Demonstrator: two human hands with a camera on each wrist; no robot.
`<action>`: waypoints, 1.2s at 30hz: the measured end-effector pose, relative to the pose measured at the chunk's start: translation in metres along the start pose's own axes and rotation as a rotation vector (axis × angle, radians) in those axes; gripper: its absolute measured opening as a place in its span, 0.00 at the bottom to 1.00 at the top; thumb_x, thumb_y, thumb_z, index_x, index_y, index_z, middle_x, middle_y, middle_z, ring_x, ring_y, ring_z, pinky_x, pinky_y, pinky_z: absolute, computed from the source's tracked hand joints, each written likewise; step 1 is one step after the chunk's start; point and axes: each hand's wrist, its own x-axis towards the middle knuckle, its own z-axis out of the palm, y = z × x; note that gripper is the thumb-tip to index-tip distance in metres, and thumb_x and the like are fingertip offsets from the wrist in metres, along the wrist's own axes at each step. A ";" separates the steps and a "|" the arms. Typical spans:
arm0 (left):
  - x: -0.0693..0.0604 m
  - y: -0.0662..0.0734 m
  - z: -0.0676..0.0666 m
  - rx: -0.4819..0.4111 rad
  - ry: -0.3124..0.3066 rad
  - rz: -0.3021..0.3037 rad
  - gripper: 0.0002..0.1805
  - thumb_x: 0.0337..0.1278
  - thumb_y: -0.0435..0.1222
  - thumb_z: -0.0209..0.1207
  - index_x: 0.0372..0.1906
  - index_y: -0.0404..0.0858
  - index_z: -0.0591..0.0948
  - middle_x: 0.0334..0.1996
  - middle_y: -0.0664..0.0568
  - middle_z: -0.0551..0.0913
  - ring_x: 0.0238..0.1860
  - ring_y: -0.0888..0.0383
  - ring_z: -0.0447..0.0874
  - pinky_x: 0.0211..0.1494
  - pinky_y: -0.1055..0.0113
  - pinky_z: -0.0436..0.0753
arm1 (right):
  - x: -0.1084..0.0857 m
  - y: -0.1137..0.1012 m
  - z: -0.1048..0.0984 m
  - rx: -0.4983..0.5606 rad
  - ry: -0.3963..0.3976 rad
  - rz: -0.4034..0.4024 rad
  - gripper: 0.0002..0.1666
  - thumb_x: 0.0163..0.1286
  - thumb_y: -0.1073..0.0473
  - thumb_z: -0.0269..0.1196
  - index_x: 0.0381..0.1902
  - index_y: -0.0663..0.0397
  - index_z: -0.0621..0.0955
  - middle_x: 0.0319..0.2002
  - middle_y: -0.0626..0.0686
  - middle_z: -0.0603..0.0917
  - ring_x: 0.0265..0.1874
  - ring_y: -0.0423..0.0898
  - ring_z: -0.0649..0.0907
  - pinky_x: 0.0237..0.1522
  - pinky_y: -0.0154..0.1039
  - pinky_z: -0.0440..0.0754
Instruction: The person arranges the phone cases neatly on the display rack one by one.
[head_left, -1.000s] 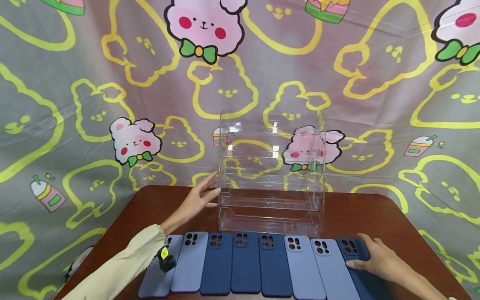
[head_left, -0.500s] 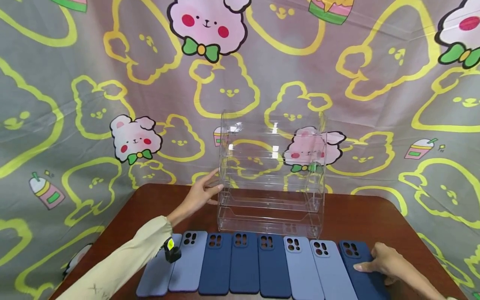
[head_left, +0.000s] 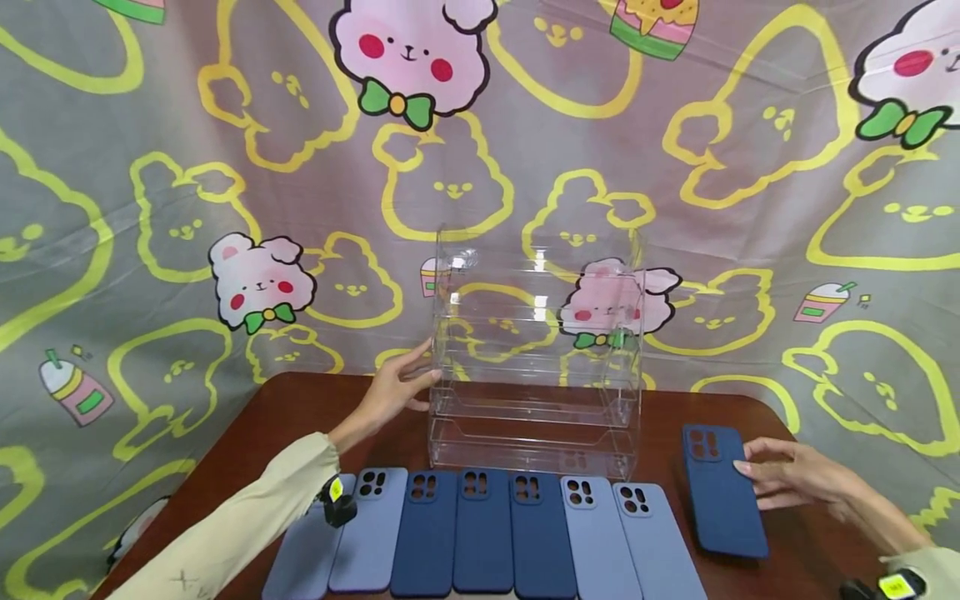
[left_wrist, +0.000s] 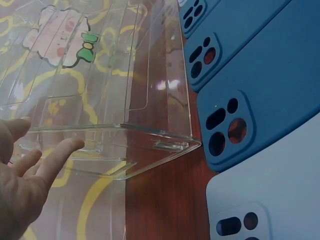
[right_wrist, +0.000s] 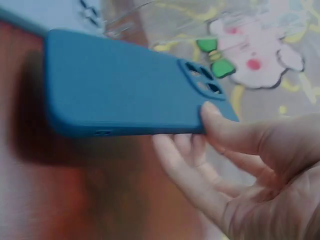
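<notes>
My right hand [head_left: 798,475] pinches a dark blue phone case [head_left: 723,496] by its right edge, thumb on top and fingers underneath. In the right wrist view the case [right_wrist: 125,85] hangs above the table, its camera cutouts towards the hand. My left hand [head_left: 390,392] is at the left side of a clear, tiered acrylic rack [head_left: 532,458], fingers extended. In the left wrist view its fingers [left_wrist: 57,160] lie along the rack's side wall; whether they press on it I cannot tell. Several phone cases, light blue [head_left: 367,533] and dark blue [head_left: 483,533], lie side by side before the rack.
The brown table [head_left: 300,408] has rounded back corners. Behind it hangs a grey-pink cloth [head_left: 487,167] printed with cartoon animals. The row of cases ends on the right with a light blue one [head_left: 660,542], close to the rack's front.
My right hand has gripped the rightmost dark blue case, lifted it off the table and carried it forward, away from the row. My left hand has stayed at the rack's side.
</notes>
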 end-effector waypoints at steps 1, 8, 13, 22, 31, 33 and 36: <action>-0.001 0.000 -0.001 0.004 0.000 0.001 0.38 0.76 0.33 0.61 0.83 0.42 0.59 0.74 0.30 0.69 0.69 0.33 0.76 0.47 0.44 0.93 | 0.000 -0.007 0.000 -0.015 0.037 -0.030 0.33 0.81 0.55 0.61 0.64 0.81 0.66 0.43 0.51 0.88 0.42 0.50 0.89 0.47 0.52 0.94; -0.002 0.011 -0.010 0.015 -0.015 -0.024 0.38 0.76 0.32 0.60 0.84 0.42 0.59 0.78 0.33 0.63 0.65 0.30 0.79 0.45 0.47 0.94 | 0.001 -0.056 0.016 -0.067 0.271 -0.268 0.33 0.78 0.59 0.65 0.66 0.80 0.67 0.42 0.50 0.89 0.36 0.46 0.91 0.41 0.50 0.95; 0.004 0.022 -0.016 -0.024 0.014 0.020 0.37 0.75 0.29 0.59 0.83 0.46 0.62 0.77 0.33 0.66 0.61 0.28 0.81 0.46 0.43 0.93 | 0.006 -0.101 0.016 -0.107 0.376 -0.399 0.32 0.77 0.57 0.66 0.67 0.72 0.69 0.38 0.35 0.88 0.34 0.41 0.91 0.37 0.40 0.95; 0.010 0.022 -0.011 -0.004 0.020 0.049 0.39 0.74 0.25 0.58 0.84 0.43 0.59 0.78 0.31 0.64 0.59 0.27 0.81 0.43 0.47 0.94 | 0.029 -0.164 0.011 -0.063 0.483 -0.540 0.20 0.75 0.56 0.68 0.61 0.48 0.76 0.39 0.27 0.85 0.36 0.31 0.89 0.37 0.30 0.93; 0.012 0.025 -0.007 -0.026 0.029 0.047 0.38 0.73 0.25 0.59 0.83 0.44 0.61 0.77 0.32 0.66 0.60 0.25 0.80 0.42 0.46 0.94 | 0.046 -0.218 0.031 0.107 0.452 -0.679 0.20 0.72 0.59 0.70 0.58 0.56 0.79 0.35 0.39 0.90 0.32 0.38 0.91 0.36 0.36 0.94; 0.012 0.025 -0.006 -0.028 0.032 0.043 0.38 0.73 0.25 0.59 0.82 0.44 0.62 0.77 0.33 0.66 0.60 0.25 0.80 0.42 0.46 0.94 | 0.051 -0.234 0.040 0.178 0.441 -0.728 0.19 0.70 0.62 0.72 0.56 0.58 0.80 0.35 0.43 0.90 0.31 0.40 0.91 0.34 0.37 0.94; 0.012 0.024 -0.006 -0.021 0.038 0.049 0.38 0.73 0.25 0.60 0.82 0.44 0.62 0.76 0.32 0.66 0.57 0.27 0.83 0.41 0.48 0.94 | 0.065 -0.260 0.053 0.192 0.454 -0.807 0.18 0.69 0.62 0.73 0.53 0.60 0.82 0.34 0.44 0.90 0.30 0.40 0.91 0.33 0.37 0.94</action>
